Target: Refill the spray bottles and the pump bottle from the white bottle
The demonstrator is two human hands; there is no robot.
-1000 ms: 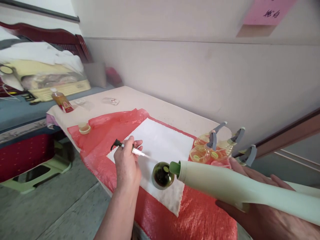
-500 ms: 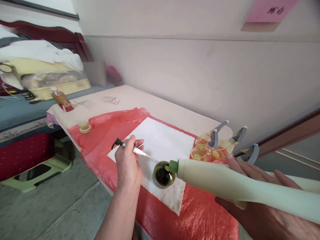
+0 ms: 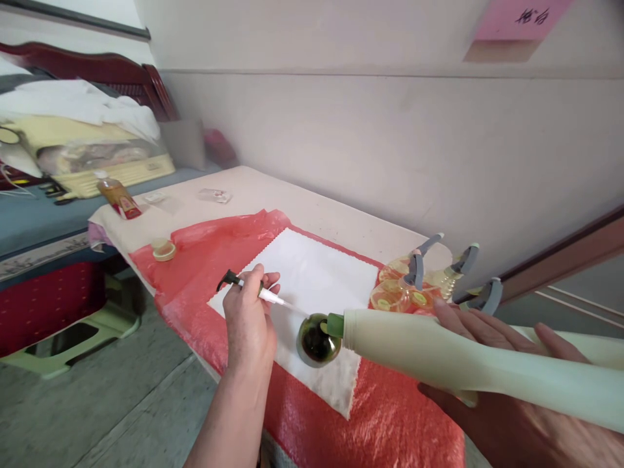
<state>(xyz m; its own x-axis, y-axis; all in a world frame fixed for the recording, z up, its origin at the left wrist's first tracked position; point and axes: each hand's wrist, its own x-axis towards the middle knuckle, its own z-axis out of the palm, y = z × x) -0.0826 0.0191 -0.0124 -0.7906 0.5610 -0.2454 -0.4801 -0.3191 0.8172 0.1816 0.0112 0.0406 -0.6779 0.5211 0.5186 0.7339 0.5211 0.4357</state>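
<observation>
My left hand (image 3: 249, 313) grips a pump dispenser head (image 3: 268, 294) with a dark green nozzle, a white body and a thin tube pointing right. Below the tube, a round dark green bottle (image 3: 318, 341) stands on a white cloth (image 3: 327, 266). My right hand (image 3: 507, 370) is wrapped round a long pale green tube-shaped thing (image 3: 419, 341) with a ridged end. From that end a short green tip (image 3: 335, 324) sticks out at the top of the bottle; whether it enters the mouth I cannot tell. Part of my right hand is hidden behind the pale green thing.
Red plastic sheeting (image 3: 214, 240) covers part of the table. Several clear bottles with grey handles (image 3: 416, 270) stand by the wall. A tape roll (image 3: 164, 250) and a drink bottle (image 3: 118, 196) are at the left. A green stool (image 3: 73, 344) stands on the floor.
The whole view has shifted slightly. Both hands, the pump head, the pale green thing and the bottle keep nearly the same places relative to one another.
</observation>
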